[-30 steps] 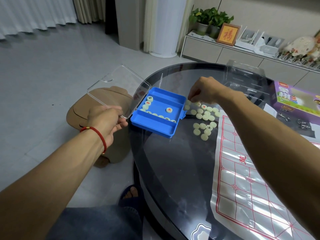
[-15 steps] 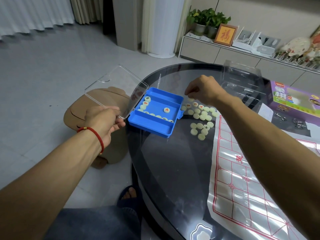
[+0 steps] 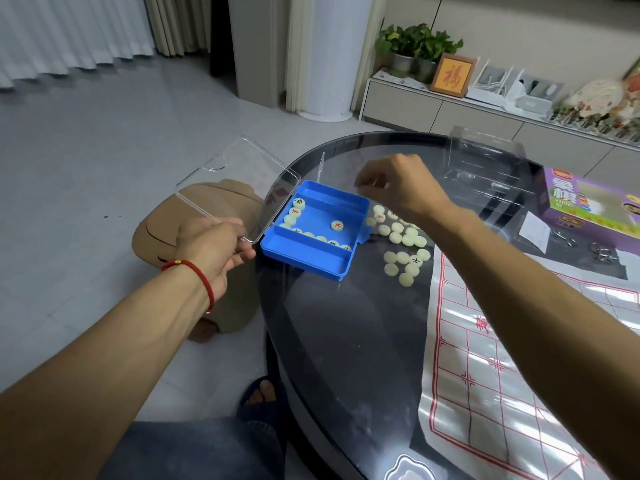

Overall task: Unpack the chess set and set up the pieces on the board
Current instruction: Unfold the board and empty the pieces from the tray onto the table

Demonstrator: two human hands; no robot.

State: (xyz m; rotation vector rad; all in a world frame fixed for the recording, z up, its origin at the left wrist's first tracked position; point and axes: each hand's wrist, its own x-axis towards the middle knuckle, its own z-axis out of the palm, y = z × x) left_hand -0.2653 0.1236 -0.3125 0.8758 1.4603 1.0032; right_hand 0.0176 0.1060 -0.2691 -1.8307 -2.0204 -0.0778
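Observation:
A blue plastic box (image 3: 304, 265) sits at the left edge of the dark glass table (image 3: 346, 341), its clear lid (image 3: 239, 181) swung open over the floor. My left hand (image 3: 211, 244) grips the lid's near corner. Several pale round chess pieces (image 3: 337, 225) lie inside the box, most along its divider. A loose pile of pieces (image 3: 405, 237) lies on the glass just right of the box. My right hand (image 3: 398, 188) hovers above the box's far right corner with curled fingers; nothing shows in them. The red-lined board sheet (image 3: 485, 358) is spread at the right.
A purple game carton (image 3: 588, 202), a clear plastic insert (image 3: 485, 161) and metal ring puzzles (image 3: 602, 252) lie at the table's far right. A brown stool (image 3: 207, 209) stands on the floor under the lid. My slippered foot (image 3: 263, 396) is by the table base.
My right hand has lifted off the pile of pieces and moved left and up toward the box's far corner. My left hand keeps its hold on the lid.

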